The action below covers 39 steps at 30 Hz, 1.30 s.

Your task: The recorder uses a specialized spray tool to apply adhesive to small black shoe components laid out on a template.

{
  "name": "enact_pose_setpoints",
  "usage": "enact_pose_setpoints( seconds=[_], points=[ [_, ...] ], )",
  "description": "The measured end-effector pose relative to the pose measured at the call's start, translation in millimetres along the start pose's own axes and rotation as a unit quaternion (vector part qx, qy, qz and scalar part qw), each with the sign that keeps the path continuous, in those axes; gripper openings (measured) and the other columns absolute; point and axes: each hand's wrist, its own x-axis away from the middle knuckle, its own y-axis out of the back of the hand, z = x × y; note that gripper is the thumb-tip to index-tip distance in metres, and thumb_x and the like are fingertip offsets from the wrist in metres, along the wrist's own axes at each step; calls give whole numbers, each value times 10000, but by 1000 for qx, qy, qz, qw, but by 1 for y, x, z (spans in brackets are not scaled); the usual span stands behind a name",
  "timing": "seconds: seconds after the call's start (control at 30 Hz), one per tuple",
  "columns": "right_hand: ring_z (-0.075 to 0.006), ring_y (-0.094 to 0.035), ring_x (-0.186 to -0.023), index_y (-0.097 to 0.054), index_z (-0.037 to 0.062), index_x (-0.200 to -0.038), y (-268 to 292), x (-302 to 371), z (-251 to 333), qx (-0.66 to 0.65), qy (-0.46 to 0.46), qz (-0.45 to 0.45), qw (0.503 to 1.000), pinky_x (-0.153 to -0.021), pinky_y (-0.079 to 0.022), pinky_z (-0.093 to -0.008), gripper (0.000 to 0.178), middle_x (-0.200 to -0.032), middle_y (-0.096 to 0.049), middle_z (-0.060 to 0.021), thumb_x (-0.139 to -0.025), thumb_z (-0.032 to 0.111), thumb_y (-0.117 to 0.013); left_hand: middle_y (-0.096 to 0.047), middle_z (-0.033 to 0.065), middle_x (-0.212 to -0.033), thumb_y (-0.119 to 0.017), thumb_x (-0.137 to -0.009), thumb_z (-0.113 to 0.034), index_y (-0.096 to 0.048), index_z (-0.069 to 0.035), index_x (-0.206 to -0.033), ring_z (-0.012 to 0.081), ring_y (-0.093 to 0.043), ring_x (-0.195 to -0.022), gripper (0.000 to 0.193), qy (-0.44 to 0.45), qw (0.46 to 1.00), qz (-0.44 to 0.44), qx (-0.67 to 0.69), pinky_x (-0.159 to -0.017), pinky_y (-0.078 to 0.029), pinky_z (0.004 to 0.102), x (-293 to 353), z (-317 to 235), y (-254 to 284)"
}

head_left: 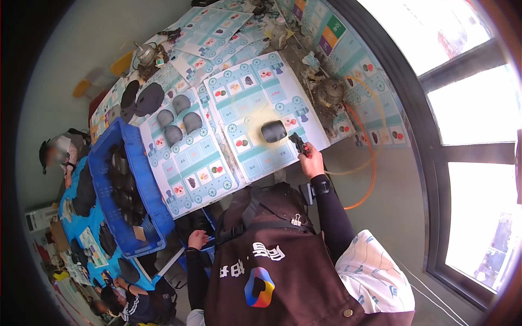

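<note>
My right hand point(311, 161) is wrapped round a small black spray gun point(299, 145) with red parts. Its nozzle points at a glossy black curved pad point(273, 131) lying on the printed sheet point(255, 100), just left of the gun. Yellowish staining surrounds the pad on the paper. Low at my left side, my left hand point(198, 239) hangs with curled fingers, and nothing shows in it. Several matte grey curved pieces point(179, 119) rest on the left printed sheet. Dark glossy pieces point(124, 182) fill much of the blue crate point(157, 209).
Orange hose point(374, 174) loops beside the table's right edge. Grimy metal pots point(328, 92) stand along the wall side, and another pot point(145, 53) is far left. Dark flat pieces point(149, 99) lie behind the grey ones. Other people point(144, 304) work at a blue-covered table point(89, 217).
</note>
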Motion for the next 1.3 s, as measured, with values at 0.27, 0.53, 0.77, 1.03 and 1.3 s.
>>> enact_pose_setpoints(
  seconds=[0.27, 0.53, 0.77, 1.03, 1.3],
  points=[
    [-481, -634, -883, -639, 4, -1030, -16, 8, -15, -22, -29, 60, 998, -792, -509, -468, 324, -867, -661, -280, -772, 200, -658, -699, 73, -828, -577, -1016, -263, -634, -39, -1031, 143, -665, -654, 231, -93, 994, 8, -63, -566, -507, 273, -21, -64, -13],
    [-261, -630, -641, -648, -6, -964, -14, 1, 26, -72, -73, 143, 984, -654, -500, -377, 243, -702, -642, -144, -784, 157, -655, -648, 122, -785, -754, -881, -274, -576, -3, -933, 275, -650, -752, 328, -220, 942, -140, -212, -701, -521, 390, -105, -117, -18],
    [-193, -562, -599, -644, -7, -970, 7, -67, 77, -26, -124, 116, 985, -628, -482, -356, 234, -676, -610, -123, -792, 144, -638, -668, 233, -978, -854, -749, -473, -595, 38, -947, 397, -646, -922, 606, -141, 906, -202, -344, -795, -534, 466, -114, -179, -51],
    [-343, -655, -699, -669, -17, -1146, -15, -153, 137, 167, -145, 273, 936, -707, -521, -409, 402, -782, -676, -212, -797, 179, -623, -634, 343, -1188, -875, -671, -549, -573, 152, -1182, 456, -633, -1125, 919, 2, 936, -156, -315, -964, -518, 491, -116, -218, -56],
    [-349, -620, -660, -636, -14, -924, -44, -194, 144, 174, -149, 427, 875, -671, -500, -424, 219, -699, -607, -214, -795, 158, -594, -734, 259, -1003, -879, -723, -333, -678, 95, -1027, 389, -720, -962, 562, -44, 920, -218, -322, -831, -562, 448, -124, -203, -62]
  ],
)
